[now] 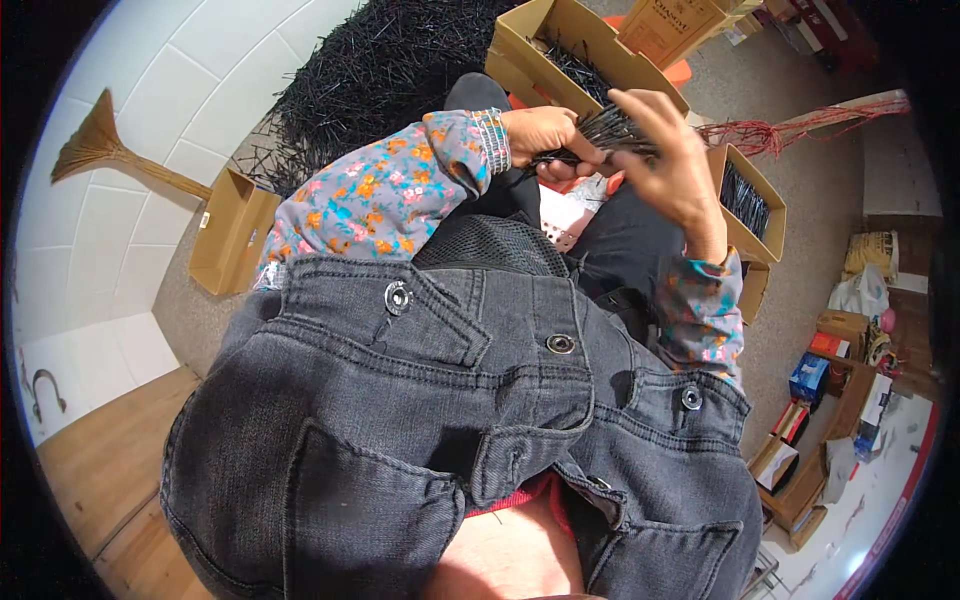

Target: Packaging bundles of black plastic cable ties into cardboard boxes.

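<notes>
A: Where is the bundle of thin dark strips (617, 130)?
B: Upper middle of the frame, just right of centre, between the two hands and above the lap.

A: How do the hands stand?
B: The left hand (545, 135) is wrapped round the bundle's left part, its fingers partly hidden. The right hand (675, 165) is blurred, fingers raised and spread beside the other end; I cannot tell whether they touch it.

A: How would you handle it well?
B: As I judge it, such thin, loose pieces splay easily. A snug left grip with light right fingers suits them: firm enough to keep the strips together, gentle enough not to bend them.

A: Count things for me, going outward.
B: Two hands, one bundle; its strips overlap too much to count. Beyond it, two cardboard boxes containing dark strips: the upper box (533, 72) at top centre, and the right-hand box (757, 240). One closed carton (672, 28) sits at the top, and one cluster of red strands (765, 135) lies right of the right hand. One large heap of dark strips (400, 80) fills the upper left, uncountable. Farther left, one small box (225, 265) and one broom (120, 155).
</notes>
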The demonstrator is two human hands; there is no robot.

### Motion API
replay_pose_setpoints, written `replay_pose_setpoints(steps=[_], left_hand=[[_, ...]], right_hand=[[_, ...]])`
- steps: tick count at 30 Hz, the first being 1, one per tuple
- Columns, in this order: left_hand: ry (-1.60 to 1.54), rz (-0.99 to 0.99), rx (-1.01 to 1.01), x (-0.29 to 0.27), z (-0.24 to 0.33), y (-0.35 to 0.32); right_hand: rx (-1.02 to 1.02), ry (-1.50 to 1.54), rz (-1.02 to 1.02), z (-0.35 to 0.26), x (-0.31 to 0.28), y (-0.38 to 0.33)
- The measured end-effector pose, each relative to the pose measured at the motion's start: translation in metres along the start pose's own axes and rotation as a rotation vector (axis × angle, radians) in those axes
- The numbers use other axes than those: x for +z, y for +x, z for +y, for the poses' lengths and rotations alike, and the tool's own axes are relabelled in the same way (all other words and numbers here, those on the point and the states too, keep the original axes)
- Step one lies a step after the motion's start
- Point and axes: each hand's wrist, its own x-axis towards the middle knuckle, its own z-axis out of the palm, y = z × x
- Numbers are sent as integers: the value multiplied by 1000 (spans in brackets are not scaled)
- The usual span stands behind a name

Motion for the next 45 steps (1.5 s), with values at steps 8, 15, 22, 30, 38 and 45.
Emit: replay_pose_setpoints(steps=[8, 15, 22, 30, 38, 45], left_hand=[[3, -62, -50, -11, 0, 1], [-64, -163, -55, -17, -1, 4], [-208, -119, -50, -2, 11, -4], [-399, 172, 234, -31, 10, -3], [-229, 372, 347, -4, 4, 9], [-504, 372, 422, -9, 10, 2]], right_hand=[[-138, -376, -317, 7, 18, -1], [-103, -432, -357, 23, 23, -18], [-34, -491, -412, 31, 15, -27], [911, 526, -432, 35, -5, -32], [940, 1263, -264, 13, 33, -27], [994, 1035, -187, 5, 45, -21]])
